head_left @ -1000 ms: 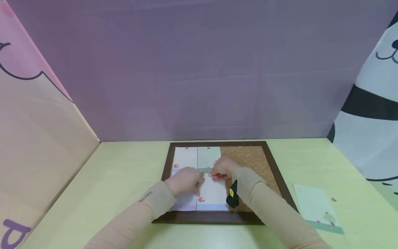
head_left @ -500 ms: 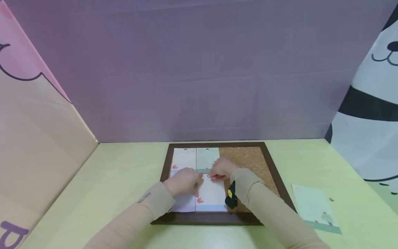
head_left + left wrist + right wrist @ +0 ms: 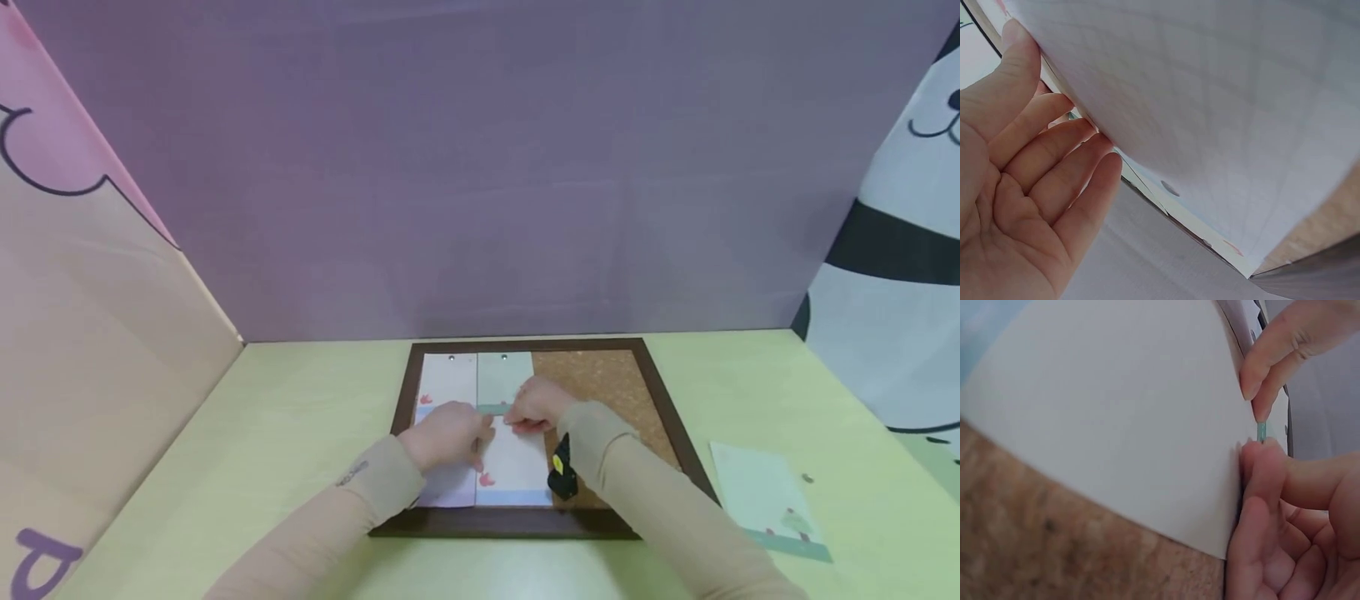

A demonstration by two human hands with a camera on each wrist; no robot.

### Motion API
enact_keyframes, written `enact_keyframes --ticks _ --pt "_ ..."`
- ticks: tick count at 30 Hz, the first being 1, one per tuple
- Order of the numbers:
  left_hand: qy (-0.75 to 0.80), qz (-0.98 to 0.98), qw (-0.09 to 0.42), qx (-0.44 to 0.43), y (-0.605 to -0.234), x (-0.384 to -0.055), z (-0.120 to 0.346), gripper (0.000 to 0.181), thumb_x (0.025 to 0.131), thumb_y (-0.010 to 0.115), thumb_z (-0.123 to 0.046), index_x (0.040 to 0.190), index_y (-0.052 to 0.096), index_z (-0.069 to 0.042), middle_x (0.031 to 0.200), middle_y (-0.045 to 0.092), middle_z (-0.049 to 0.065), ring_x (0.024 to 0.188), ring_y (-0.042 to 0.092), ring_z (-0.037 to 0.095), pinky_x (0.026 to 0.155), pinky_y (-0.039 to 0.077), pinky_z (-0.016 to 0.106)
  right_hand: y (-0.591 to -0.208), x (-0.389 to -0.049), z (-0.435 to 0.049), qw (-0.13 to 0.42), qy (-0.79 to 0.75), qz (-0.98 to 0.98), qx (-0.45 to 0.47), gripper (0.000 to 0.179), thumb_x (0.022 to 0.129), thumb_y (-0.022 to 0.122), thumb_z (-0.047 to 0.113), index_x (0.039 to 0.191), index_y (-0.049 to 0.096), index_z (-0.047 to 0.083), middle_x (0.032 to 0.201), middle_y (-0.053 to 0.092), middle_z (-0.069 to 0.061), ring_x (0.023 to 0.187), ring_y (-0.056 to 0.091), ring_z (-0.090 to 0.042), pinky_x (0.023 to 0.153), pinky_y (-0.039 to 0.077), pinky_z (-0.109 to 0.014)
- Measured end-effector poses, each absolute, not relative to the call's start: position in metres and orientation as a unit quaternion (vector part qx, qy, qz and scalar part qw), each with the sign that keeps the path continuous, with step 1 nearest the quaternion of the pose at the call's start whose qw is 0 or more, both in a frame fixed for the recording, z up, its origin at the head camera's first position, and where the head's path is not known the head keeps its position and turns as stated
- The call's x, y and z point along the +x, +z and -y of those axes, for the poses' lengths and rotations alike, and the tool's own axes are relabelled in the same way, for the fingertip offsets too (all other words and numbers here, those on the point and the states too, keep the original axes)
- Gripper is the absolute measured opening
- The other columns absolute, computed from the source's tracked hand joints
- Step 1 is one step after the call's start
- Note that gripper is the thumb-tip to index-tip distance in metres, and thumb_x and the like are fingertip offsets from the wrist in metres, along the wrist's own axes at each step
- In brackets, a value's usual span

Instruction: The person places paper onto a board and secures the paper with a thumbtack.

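Note:
A corkboard [image 3: 600, 387] with a dark wooden frame lies on the table. On its lower middle rests a white note sheet [image 3: 517, 462] with a blue bottom band. My left hand [image 3: 447, 437] holds this sheet down at its upper left with fairly straight fingertips, thumb apart from the others in the left wrist view. Right beside it, my right hand [image 3: 542, 406] has thumb and index finger pinched together at the sheet's top edge, over a thumbtack mostly hidden by the fingertips. Above lie a pink sheet [image 3: 448, 379] and a green-banded sheet [image 3: 506, 382], each with a tack at its top.
A lilac sheet [image 3: 455, 493] lies at the board's lower left, partly under my left hand. Right of the board are a pale green note sheet [image 3: 761, 483] and a loose thumbtack [image 3: 807, 478]. Fabric walls [image 3: 510, 183] stand behind and at both sides.
Both hands keep their places on the sheet. The silver tack head seen earlier at the right fingertips is now covered. The head view shifts slightly.

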State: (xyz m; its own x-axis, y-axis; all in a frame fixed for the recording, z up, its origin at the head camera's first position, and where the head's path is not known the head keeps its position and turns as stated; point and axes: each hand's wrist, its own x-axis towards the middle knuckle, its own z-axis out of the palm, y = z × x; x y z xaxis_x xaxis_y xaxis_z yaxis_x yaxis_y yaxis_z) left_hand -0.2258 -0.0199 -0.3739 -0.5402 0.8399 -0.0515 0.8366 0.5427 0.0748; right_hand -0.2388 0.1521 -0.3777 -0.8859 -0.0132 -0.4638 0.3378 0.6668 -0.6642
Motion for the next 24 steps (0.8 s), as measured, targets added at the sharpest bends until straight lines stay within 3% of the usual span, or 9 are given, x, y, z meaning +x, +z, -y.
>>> enact_keyframes --ticks 10,18,24 --pt "0.033 -0.879 0.053 0.473 -0.372 -0.226 0.019 0.023 0.069 0.080 -0.032 0.067 0.063 -0.017 0.064 0.059 -0.007 0.057 0.051 0.007 0.059 0.045 0.021 -0.376 -0.244 -0.156 0.227 -0.357 -0.902 0.085 0.017 0.082 0.074 0.014 0.076 0.061 0.005 0.061 0.060 -0.002 0.050 0.053 -0.008 0.047 0.047 -0.018" --pt "0.029 -0.878 0.051 0.475 -0.373 -0.226 0.019 0.024 0.069 0.080 -0.033 0.067 0.062 -0.017 0.065 0.059 -0.007 0.059 0.053 0.008 0.060 0.046 0.022 -0.385 -0.248 -0.156 0.205 -0.314 -0.925 0.062 0.035 0.080 0.074 0.014 0.056 0.049 0.011 0.052 0.052 0.001 0.045 0.049 -0.008 0.043 0.044 -0.017" --pt "0.015 -0.872 0.045 0.487 -0.374 -0.224 0.018 0.024 0.069 0.080 -0.034 0.068 0.063 -0.017 0.066 0.059 -0.007 0.057 0.051 0.007 0.059 0.045 0.021 -0.387 -0.247 -0.158 0.211 -0.335 -0.916 0.073 0.037 0.080 0.075 0.013 0.053 0.049 0.011 0.050 0.053 0.000 0.044 0.049 -0.008 0.042 0.044 -0.018"
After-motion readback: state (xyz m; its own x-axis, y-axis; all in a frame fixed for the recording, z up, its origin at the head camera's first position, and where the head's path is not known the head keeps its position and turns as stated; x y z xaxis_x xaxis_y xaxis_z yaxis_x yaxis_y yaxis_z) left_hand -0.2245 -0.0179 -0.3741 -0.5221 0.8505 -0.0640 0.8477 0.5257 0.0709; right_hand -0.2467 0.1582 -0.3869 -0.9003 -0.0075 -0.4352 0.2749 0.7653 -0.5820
